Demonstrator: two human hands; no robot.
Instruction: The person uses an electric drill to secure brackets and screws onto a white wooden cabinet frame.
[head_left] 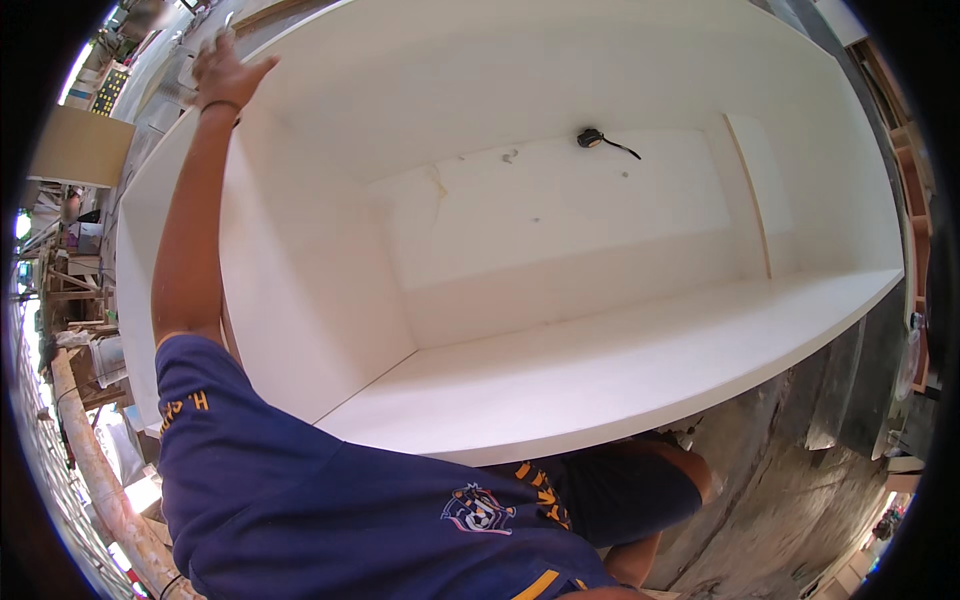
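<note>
My left arm reaches up along the left side of a large white cabinet carcass (600, 385). At its far left corner is my left hand (228, 75), thumb stuck out and fingers apart, a little blurred. A thin pale streak shows by the fingertips, too small to name. The hand is nearest the top edge of a white upright panel (300, 270) that divides off the cabinet's left end. Inside the cabinet lies a black tape measure (590, 138) with a dark strap. My right hand is out of the picture.
Toward the cabinet's right end stands a short panel with a bare wood-coloured edge (748, 195). Left of the cabinet are a beige board (82, 146), a pale bucket (108, 360) and a long stained pole (95, 450). Wooden shelving (912, 200) lines the far right.
</note>
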